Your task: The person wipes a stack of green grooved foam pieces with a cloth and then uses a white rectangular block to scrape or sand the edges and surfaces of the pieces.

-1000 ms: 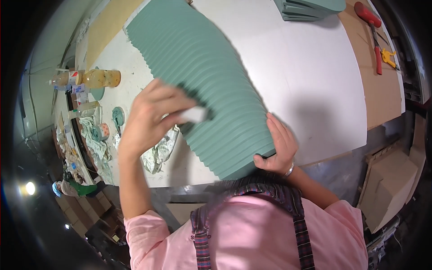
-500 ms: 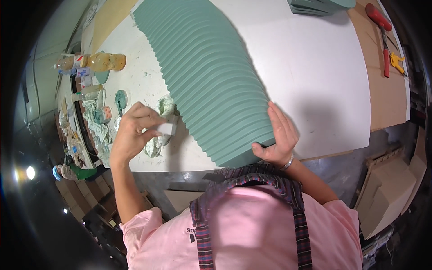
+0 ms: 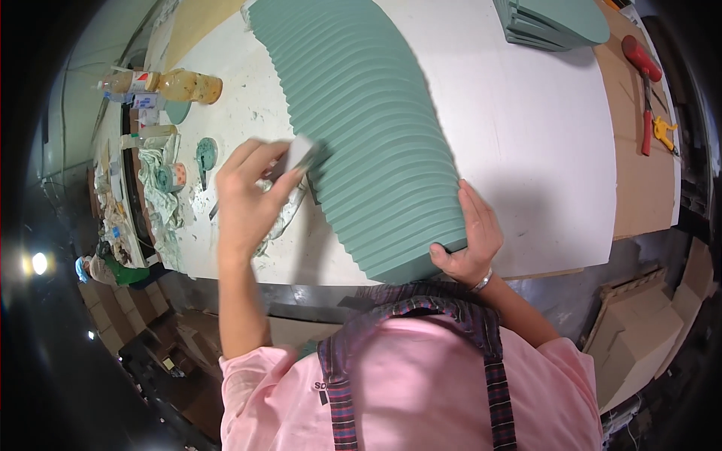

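A long green piece with a ribbed, curved top (image 3: 376,143) lies slantwise on the white-covered table. My right hand (image 3: 475,239) grips its near right corner, fingers along the right side and thumb at the near end. Between the fingers and thumb of my left hand (image 3: 252,180) is a small pale grey block (image 3: 302,152), held up at the piece's left toothed edge. Whether the block touches the ribs, I cannot tell. A crumpled, green-stained cloth (image 3: 287,218) lies partly hidden behind my left hand.
Bottles with yellowish liquid (image 3: 192,86), a lid with green paste (image 3: 206,152), a small tub (image 3: 171,177) and stained rags (image 3: 154,169) stand at the left. More green pieces (image 3: 553,26) are stacked far right, near a red-handled mallet (image 3: 641,59) and a yellow clamp-like tool (image 3: 665,134).
My left hand has moved away from me and to the right, bringing the grey block up to the ribbed edge. My right hand keeps its grip on the corner. The view has shifted slightly.
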Motion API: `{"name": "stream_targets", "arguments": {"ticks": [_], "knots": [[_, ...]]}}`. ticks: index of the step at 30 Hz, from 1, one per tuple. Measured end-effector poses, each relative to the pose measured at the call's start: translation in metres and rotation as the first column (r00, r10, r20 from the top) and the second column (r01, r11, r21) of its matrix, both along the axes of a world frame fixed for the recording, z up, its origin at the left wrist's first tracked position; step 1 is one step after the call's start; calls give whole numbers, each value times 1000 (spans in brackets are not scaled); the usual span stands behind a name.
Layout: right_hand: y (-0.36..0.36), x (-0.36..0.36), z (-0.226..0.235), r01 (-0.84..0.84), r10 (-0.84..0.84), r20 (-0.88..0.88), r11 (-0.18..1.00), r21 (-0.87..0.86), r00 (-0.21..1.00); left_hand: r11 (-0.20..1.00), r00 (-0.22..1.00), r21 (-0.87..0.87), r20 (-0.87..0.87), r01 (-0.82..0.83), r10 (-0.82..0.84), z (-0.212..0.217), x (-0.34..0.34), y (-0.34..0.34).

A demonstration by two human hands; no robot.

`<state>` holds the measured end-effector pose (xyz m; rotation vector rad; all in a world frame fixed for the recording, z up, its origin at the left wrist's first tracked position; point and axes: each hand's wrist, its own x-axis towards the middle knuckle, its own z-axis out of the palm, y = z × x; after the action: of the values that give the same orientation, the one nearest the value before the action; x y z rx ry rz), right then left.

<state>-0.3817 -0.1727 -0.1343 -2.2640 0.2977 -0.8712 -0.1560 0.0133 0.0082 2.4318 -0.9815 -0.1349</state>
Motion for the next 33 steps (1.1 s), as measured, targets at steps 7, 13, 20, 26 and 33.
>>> {"name": "stream_targets", "arguments": {"ticks": [7, 13, 20, 26, 33], "knots": [[-2, 0, -1, 8, -8, -22, 1000, 6, 1000, 985, 954, -72, 268, 159, -134, -32, 3, -95], [-2, -1, 4, 30, -30, -27, 1000, 1, 999, 997, 945, -60, 325, 46, -24, -28, 6, -109], [-1, 0, 5, 18, -17, -47, 1000, 22, 999, 996, 961, -50, 262, -79, 90, -45, -1, -73], [-2, 2, 9, 15, -14, -45, 999, 36, 999, 976, 959, -75, 185, -205, 216, -35, 7, -5], [-3, -1, 5, -18, 20, -53, 999, 27, 998, 975, 919, -189, 352, -118, 179, -23, 47, -52]]}}
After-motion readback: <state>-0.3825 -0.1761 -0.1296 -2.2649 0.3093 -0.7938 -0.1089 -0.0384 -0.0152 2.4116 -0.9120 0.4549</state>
